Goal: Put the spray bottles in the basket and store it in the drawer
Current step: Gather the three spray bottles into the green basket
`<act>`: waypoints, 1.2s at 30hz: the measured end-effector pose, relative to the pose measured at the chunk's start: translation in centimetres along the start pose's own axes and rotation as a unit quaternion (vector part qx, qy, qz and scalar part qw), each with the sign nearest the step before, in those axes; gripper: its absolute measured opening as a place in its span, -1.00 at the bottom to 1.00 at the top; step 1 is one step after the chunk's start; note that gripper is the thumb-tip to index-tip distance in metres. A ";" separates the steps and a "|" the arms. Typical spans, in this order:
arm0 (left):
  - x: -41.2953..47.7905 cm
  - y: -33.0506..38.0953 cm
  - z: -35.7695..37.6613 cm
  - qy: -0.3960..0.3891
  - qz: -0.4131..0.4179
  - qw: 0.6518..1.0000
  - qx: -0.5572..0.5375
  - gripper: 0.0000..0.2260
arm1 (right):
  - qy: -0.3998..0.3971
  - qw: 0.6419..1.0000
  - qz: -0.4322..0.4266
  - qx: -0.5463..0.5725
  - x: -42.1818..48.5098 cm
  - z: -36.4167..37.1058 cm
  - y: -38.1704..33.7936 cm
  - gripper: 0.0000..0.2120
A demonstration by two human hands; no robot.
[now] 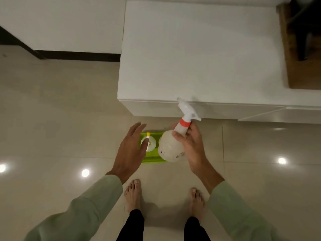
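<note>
A lime-green basket (151,159) sits on the tiled floor in front of a white cabinet. Inside its left half stands a small white spray bottle with a yellow nozzle (150,142). My right hand (191,146) grips the neck of a large translucent white spray bottle with an orange collar (171,146), held tilted over the basket's right half; whether its base touches the basket I cannot tell. My left hand (130,150) hovers over the basket's left edge, fingers spread, holding nothing.
The white cabinet (199,54) stands just beyond the basket, its drawer fronts (225,110) closed. A wooden piece (302,49) sits at the far right. My bare feet (133,193) stand on the glossy tiles just behind the basket.
</note>
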State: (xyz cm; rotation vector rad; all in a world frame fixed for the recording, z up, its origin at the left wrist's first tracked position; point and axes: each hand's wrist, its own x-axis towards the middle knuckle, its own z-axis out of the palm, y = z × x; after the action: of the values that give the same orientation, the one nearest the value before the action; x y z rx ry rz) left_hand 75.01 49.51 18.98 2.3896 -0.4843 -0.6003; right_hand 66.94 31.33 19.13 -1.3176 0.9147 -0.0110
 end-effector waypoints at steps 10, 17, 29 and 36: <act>-2.5 -9.0 6.9 -0.049 -0.041 0.998 -0.009 -0.58 | 0.159 0.980 0.014 -0.118 0.2 5.4 15.9 -0.57; 0.0 -14.2 10.6 -0.053 -0.035 0.998 0.014 -0.56 | 0.175 0.966 -0.094 -0.167 3.6 7.9 23.0 -0.71; 2.6 -16.9 14.2 -0.045 -0.030 0.999 -0.003 -0.52 | 0.143 0.940 -0.099 -0.292 5.7 8.6 28.6 -0.69; 3.5 -16.4 14.5 -0.028 -0.045 0.999 -0.002 -0.55 | 0.061 0.950 -0.047 -0.303 5.6 6.8 28.8 -0.33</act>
State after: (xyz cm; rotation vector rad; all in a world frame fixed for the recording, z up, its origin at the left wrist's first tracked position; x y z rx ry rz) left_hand 73.41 53.03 -2.88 2.4068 -0.4012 -0.7076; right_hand 60.80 42.87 -8.01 -1.9479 1.0003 0.1255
